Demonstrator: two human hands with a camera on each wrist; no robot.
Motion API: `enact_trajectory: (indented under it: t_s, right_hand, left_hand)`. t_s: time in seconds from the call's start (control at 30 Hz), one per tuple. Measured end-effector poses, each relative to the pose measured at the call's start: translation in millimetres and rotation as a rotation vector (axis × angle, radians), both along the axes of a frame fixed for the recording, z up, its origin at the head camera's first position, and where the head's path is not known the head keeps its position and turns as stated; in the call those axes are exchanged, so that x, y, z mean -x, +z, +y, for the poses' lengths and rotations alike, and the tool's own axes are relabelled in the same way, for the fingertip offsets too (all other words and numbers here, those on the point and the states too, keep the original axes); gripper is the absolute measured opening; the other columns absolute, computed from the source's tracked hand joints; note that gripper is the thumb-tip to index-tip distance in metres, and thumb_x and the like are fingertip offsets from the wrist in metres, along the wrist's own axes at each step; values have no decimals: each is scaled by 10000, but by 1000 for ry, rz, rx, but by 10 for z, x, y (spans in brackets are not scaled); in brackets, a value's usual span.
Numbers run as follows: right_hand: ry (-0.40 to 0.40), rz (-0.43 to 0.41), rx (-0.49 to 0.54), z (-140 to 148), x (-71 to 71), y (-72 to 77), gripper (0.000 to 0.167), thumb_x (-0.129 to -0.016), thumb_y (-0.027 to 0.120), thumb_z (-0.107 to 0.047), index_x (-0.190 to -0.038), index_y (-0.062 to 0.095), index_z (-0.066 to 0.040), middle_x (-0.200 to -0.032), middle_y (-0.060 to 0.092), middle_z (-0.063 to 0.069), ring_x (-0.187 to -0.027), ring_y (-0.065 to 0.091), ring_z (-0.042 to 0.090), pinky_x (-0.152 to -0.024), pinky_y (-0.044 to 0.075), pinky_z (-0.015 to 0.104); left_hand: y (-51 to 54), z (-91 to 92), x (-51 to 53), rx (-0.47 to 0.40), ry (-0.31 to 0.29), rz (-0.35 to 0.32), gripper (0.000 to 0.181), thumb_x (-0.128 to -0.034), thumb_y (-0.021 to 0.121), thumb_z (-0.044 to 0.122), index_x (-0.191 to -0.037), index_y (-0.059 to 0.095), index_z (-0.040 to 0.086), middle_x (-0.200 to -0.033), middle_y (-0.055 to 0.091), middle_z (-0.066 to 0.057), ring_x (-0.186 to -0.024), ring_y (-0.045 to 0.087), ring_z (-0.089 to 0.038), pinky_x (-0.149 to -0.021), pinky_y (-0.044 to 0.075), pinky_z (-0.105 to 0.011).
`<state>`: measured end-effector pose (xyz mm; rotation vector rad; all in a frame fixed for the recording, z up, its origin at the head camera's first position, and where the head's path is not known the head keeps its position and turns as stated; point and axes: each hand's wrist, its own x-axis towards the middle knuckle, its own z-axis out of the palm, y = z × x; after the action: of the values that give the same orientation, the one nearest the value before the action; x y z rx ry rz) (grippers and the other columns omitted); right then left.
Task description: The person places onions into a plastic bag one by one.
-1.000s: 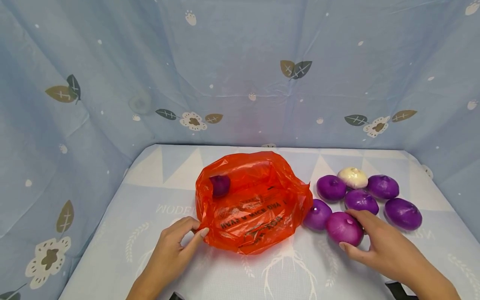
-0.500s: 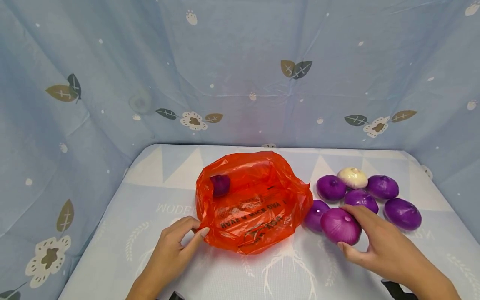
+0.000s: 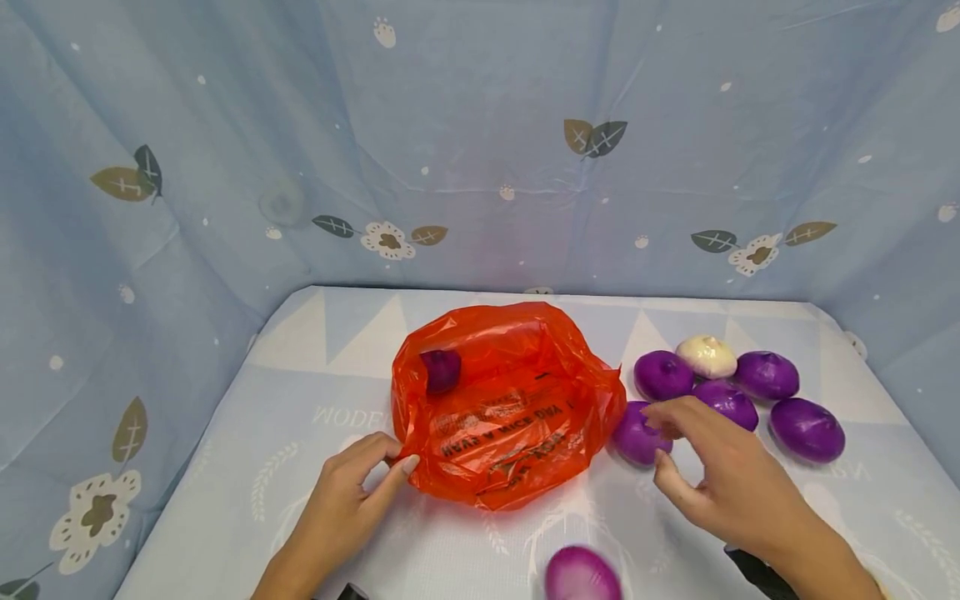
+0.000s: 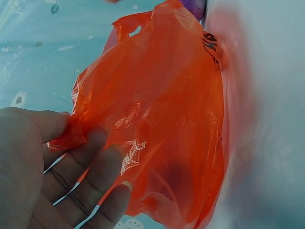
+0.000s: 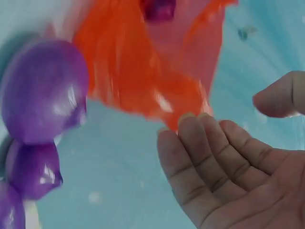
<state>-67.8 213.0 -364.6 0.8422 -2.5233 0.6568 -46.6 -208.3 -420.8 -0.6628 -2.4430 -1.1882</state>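
My left hand (image 3: 341, 504) pinches the near left edge of a red plastic bag (image 3: 517, 450); the left wrist view shows the bag's edge (image 4: 71, 136) between thumb and fingers. A purple onion (image 3: 441, 371) lies inside the bag at its left. My right hand (image 3: 738, 483) holds nothing, its thumb and fingers apart, close to a purple onion (image 3: 637, 433) beside the bag's right side. A lighter purple onion (image 3: 581, 575), blurred, is at the bottom of the head view. In the right wrist view, the right hand (image 5: 228, 171) has its palm bare.
Several purple onions (image 3: 663, 376) and one white onion (image 3: 707, 357) sit together at the right of the table (image 3: 300, 392). A patterned blue curtain (image 3: 480, 167) hangs behind and at both sides.
My right hand has let go of the lighter purple onion, which has moved from beside the bag toward the near edge. The left hand and bag look unchanged.
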Motion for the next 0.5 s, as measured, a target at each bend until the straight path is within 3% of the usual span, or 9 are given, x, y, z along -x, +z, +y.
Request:
enact_trajectory:
  t_s: [0.1,0.2,0.3,0.4,0.47,0.5]
  right_hand:
    - [46,-2,-47,-129,-8,-54,464,-749,775,-105,-1198,667,-154,-1155,665,-100,-994,647,105,-990,405,89]
    - [151,-45,-48,-241,-73,-119,459,-795,801,-146,-1230,658,-171,-1184,650,-100,-1000,640,88,-951,476,153]
    - [270,-247,-71,-371,-192,-157,473,-937,776,-306,-1375,609,-237,-1311,626,-125,-1103,627,65,-927,554,288]
    - [395,-507,-158,-579,-306,-210,538,-1030,618,-522,-1508,501,-304,-1459,547,-155,-1291,563,99,-1001,543,420]
    - [508,-572,-241,-770,-357,-270,582,-1054,511,-586,-1558,443,-303,-1519,499,-148,-1375,503,107,-1051,510,417]
    - [582,-547,-273,-868,-378,-314,591,-1064,487,-582,-1568,430,-279,-1520,495,-137,-1380,493,101,-1059,502,388]
  left_hand:
    - [-1,13,9,-3,-6,-7,167,-948,777,68,-970,678,200,-903,639,142,-825,606,-59,-745,546,-228]
    - [-4,25,21,-2,-11,-12,140,-959,771,89,-970,680,195,-907,642,139,-828,608,-57,-752,546,-212]
    - [-3,24,36,2,-14,-18,95,-982,754,130,-972,685,195,-914,644,141,-834,611,-58,-764,545,-203]
    - [7,5,49,12,-8,-23,59,-999,738,160,-974,693,190,-919,641,149,-846,613,-58,-779,542,-203]
    - [10,-14,56,14,5,-32,63,-999,740,164,-973,695,202,-922,641,157,-854,616,-54,-781,547,-218]
    - [7,-23,60,13,12,-31,65,-999,739,168,-971,696,206,-919,640,158,-854,616,-54,-784,546,-217]
